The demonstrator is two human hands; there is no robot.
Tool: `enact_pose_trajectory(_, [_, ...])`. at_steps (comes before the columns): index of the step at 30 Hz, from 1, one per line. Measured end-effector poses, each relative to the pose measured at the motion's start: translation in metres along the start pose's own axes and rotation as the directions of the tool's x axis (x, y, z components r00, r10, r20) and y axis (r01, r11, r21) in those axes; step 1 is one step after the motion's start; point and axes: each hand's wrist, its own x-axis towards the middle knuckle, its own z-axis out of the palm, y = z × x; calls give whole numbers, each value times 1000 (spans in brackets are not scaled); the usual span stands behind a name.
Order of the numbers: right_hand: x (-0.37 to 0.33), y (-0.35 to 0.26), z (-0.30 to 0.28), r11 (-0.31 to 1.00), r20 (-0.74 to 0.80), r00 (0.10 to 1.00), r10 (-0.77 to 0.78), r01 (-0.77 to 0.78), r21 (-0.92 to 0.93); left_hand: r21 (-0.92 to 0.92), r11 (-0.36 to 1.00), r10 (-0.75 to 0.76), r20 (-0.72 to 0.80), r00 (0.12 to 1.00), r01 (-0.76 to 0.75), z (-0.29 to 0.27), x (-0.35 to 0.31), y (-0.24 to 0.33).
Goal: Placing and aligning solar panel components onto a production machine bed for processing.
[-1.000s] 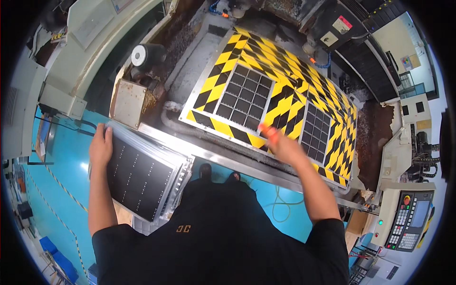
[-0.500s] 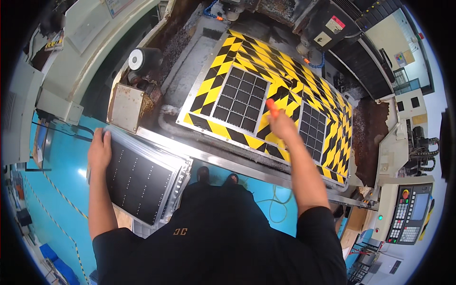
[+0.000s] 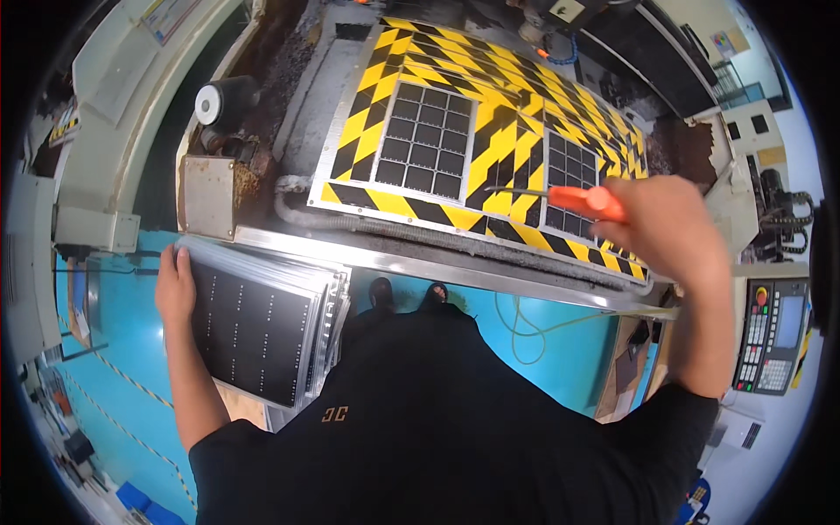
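My right hand (image 3: pixel 661 219), somewhat blurred, is closed round an orange-handled tool (image 3: pixel 584 201) with a thin pointed shaft. Whether it is a screwdriver or a slim blade I cannot make out. Its tip points left, over the striped fixture plate (image 3: pixel 420 208) between two grids of dark square pieces, the left grid (image 3: pixel 426 140) and the right grid (image 3: pixel 569 166). Down to the left, my left hand (image 3: pixel 178 289) grips the outer edge of a stack of black sheets (image 3: pixel 254 337) with rows of small pale marks. Its fingers bend over the stack's far corner.
A metal ledge (image 3: pixel 420 271) runs between me and the fixture. At the right stands a control panel (image 3: pixel 774 337) with keys and a screen. A thin hose (image 3: pixel 525 332) loops above the blue floor (image 3: pixel 560 376). A rusty box (image 3: pixel 208 197) sits at the machine's left.
My right hand has swung right and nearer with the orange-handled tool, whose shaft now shows. My left hand stays on the stack. The view has shifted slightly.
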Motion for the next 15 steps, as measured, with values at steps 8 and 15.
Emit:
enact_pose_trajectory(8, [-49,37,-29,925,33,934,356,-347,-155,9,1000,-4,10,1000,4,2,0,-3])
enact_pose_trajectory(15, [-70,60,59,885,186,866,465,-446,-136,-10,1000,1,3,1000,-1,3,2,1])
